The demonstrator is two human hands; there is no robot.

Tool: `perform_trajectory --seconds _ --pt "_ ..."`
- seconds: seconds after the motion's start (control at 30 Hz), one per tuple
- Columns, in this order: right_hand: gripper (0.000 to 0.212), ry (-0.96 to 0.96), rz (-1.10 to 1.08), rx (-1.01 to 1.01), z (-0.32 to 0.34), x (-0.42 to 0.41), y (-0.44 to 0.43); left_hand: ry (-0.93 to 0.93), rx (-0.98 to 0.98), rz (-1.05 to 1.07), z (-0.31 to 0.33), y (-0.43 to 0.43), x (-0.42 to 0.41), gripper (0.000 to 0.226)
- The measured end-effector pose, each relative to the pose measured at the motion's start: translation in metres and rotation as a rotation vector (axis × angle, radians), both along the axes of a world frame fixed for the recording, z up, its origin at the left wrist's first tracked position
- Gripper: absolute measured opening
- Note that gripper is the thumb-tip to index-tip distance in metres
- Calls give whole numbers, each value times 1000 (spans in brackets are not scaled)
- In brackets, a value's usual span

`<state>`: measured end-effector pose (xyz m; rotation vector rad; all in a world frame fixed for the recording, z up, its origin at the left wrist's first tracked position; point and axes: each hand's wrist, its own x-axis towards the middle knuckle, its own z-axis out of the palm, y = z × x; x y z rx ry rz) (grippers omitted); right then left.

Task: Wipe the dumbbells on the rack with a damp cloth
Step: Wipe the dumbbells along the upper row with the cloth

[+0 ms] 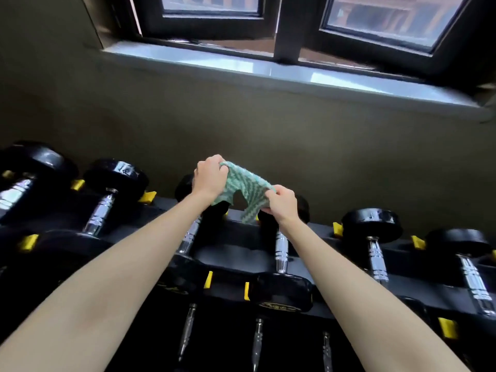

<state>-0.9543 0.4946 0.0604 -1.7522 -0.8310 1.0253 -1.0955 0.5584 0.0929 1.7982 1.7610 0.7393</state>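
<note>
A green and white patterned cloth [245, 190] is stretched between both hands above the top row of the rack. My left hand [210, 174] grips its far left corner, and my right hand [281, 201] pinches its near right edge. Below them lie black dumbbells with chrome handles, one [280, 251] right under my right hand and another [189, 237] partly hidden by my left forearm. The cloth hangs just above their far heads without clearly touching them.
The black rack [233, 255] with yellow stops [207, 280] holds several more dumbbells left [102, 210] and right [375, 237], and a lower row [257, 342]. An olive wall and a window sill [268, 71] rise close behind.
</note>
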Motion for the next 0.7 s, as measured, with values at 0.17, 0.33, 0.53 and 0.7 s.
perform_trajectory --seconds 0.17,0.33,0.53,0.7 --pt "21 -94 -160 7 -1 -39 18 -102 -31 -97 11 21 -8 38" --pt "31 159 -181 -228 -48 -55 25 141 -124 -371 -4 34 -14 52" --pt "36 341 -210 -217 -68 -86 41 433 -88 -638 -20 66 -30 44" --pt "35 204 -374 -188 -67 -103 55 377 -60 -739 -44 102 -57 43"
